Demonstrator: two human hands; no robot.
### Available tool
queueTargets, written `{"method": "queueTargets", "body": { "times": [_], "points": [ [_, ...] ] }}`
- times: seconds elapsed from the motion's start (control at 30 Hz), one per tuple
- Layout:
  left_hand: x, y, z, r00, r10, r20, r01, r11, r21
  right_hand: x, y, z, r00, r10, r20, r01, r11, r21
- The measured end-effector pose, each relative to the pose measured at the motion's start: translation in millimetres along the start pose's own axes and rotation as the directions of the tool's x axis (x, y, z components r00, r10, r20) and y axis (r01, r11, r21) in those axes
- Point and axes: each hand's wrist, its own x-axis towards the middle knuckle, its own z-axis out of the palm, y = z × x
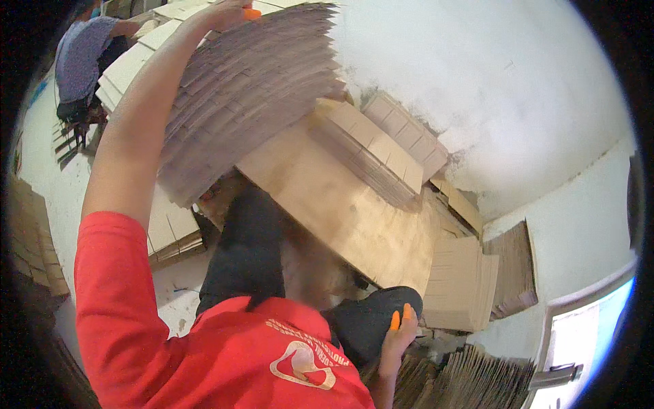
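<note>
My left arm reaches up and forward to a tall stack of flat cardboard sheets (252,82). At its top lies my left hand (228,15), with an orange cover on one finger. The upper picture edge crops this hand, so its grip is hidden. My right hand (402,334) lies at my right knee (381,310) and holds nothing visible. Orange covers sit on two of its fingers, which are stretched out. Between my knees and the wall is a wooden board (313,184), with a smaller pile of slotted cardboard (371,146) on its far side.
More cardboard leans on the wall (409,133) and stands right of the board (453,283). Upright sheets (477,378) fill the lower right, near a bright opening (579,341). Another person (85,58) in a grey top bends at the upper left. Cardboard piles (30,232) line the left.
</note>
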Motion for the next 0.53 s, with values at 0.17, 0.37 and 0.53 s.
{"method": "queueTargets", "body": {
  "times": [0.17, 0.37, 0.53],
  "points": [
    [23.6, -58.9, 27.1, 0.967, 0.050, -0.251, -0.117, 0.958, -0.261, -11.9, 12.7, 17.1, 0.978, 0.208, 0.013, -0.207, 0.964, 0.168],
    [66.1, -182.0, 20.3, 0.876, 0.392, -0.280, -0.289, 0.892, 0.347, -5.3, 20.5, 65.9, 0.964, 0.202, 0.171, -0.225, 0.966, 0.130],
    [76.7, -144.8, 35.0, 0.982, 0.112, -0.152, -0.094, 0.988, 0.121, 28.0, 45.5, 88.4, 0.949, 0.194, 0.249, -0.213, 0.976, 0.048]
  ]
}}
